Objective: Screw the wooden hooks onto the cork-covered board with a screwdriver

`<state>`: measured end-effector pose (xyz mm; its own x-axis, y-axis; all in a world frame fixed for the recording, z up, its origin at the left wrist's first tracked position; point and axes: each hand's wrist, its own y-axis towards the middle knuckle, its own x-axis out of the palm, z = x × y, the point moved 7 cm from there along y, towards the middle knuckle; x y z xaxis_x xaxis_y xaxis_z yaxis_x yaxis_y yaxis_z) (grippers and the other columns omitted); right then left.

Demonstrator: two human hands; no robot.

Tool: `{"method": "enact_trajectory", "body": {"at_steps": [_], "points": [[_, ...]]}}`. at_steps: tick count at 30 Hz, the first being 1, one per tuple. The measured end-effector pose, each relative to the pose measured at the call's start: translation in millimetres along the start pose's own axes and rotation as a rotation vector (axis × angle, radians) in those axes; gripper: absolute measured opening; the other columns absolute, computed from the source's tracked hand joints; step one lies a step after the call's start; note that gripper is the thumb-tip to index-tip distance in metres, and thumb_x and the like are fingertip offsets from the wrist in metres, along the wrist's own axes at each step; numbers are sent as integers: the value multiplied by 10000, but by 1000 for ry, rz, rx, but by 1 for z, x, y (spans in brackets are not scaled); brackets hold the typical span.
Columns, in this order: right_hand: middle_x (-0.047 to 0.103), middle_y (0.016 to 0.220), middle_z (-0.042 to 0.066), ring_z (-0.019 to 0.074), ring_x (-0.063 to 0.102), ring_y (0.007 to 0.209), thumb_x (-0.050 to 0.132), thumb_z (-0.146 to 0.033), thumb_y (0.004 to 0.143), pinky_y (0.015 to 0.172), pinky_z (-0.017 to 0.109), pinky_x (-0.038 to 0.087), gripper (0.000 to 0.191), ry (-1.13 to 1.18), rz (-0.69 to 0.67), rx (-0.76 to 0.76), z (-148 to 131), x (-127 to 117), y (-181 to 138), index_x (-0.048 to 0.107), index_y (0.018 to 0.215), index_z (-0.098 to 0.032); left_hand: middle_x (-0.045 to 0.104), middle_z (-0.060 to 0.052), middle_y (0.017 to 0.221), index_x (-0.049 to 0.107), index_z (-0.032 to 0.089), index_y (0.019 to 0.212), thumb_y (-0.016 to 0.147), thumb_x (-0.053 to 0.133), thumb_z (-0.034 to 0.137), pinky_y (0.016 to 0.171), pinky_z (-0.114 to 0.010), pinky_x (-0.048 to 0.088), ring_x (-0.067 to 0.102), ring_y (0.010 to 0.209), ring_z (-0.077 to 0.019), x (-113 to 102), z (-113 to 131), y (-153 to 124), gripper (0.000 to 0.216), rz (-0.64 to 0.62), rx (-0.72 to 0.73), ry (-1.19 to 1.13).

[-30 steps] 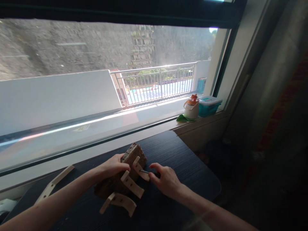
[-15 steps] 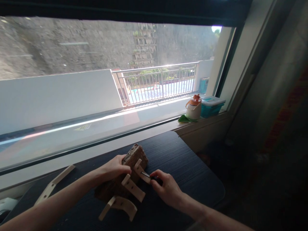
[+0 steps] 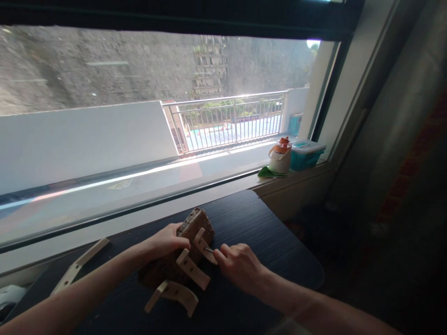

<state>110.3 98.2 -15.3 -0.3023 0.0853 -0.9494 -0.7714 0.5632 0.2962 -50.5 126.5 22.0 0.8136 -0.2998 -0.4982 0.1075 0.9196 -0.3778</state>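
Note:
My left hand (image 3: 172,239) is wrapped round a rough brown wooden block (image 3: 194,224), steadying it on the dark table. Three pale curved wooden pieces stick out from the block's side: an upper one (image 3: 200,238), a middle one (image 3: 194,271) and a lower one (image 3: 176,292), each with dark holes or screw heads. In my right hand (image 3: 241,266) is a screwdriver (image 3: 208,250); its metal shaft points left and its tip meets the upper pale piece. My fingers now cover the handle.
Another pale bent wooden piece (image 3: 81,264) with holes lies on the black table (image 3: 258,228) beyond my left forearm. On the windowsill stand a white and orange bottle (image 3: 280,158), a teal box with a clear lid (image 3: 307,155) and a green item (image 3: 268,172).
My right hand has turned over and closed further round the screwdriver's handle, hiding its black grip. The left hand and the block have hardly moved.

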Motion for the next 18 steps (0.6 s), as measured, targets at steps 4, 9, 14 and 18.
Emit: {"method": "enact_trajectory", "body": {"at_steps": [4,9,14,18], "points": [[635,794,42,134,570,629,419,-153,861,565,255,360,169,273,53,103,5,6,-1,581,906,-163,619,44,688,568,160,810,537,598,214,602,-253,431,562,641,-148,0,-1,0,280,-8,1,3],[634,729,22,119,541,630,515,-288,801,564,222,388,207,1103,38,576,30,38,-5,634,870,-133,617,44,699,572,161,817,538,593,210,602,-250,433,561,646,-146,1,-1,-1,284,-7,0,9],[575,637,-5,124,504,583,531,-383,782,567,250,364,268,902,-1,573,37,28,-2,636,925,-181,627,36,713,577,163,828,532,581,221,631,-263,445,576,670,-160,1,-1,-1,301,4,-1,7],[602,766,7,147,541,663,600,-327,714,606,263,389,345,759,39,556,38,12,-8,549,1027,-191,630,30,702,582,160,805,515,583,227,636,-270,445,578,670,-168,-3,-5,1,298,34,-1,2]]}}
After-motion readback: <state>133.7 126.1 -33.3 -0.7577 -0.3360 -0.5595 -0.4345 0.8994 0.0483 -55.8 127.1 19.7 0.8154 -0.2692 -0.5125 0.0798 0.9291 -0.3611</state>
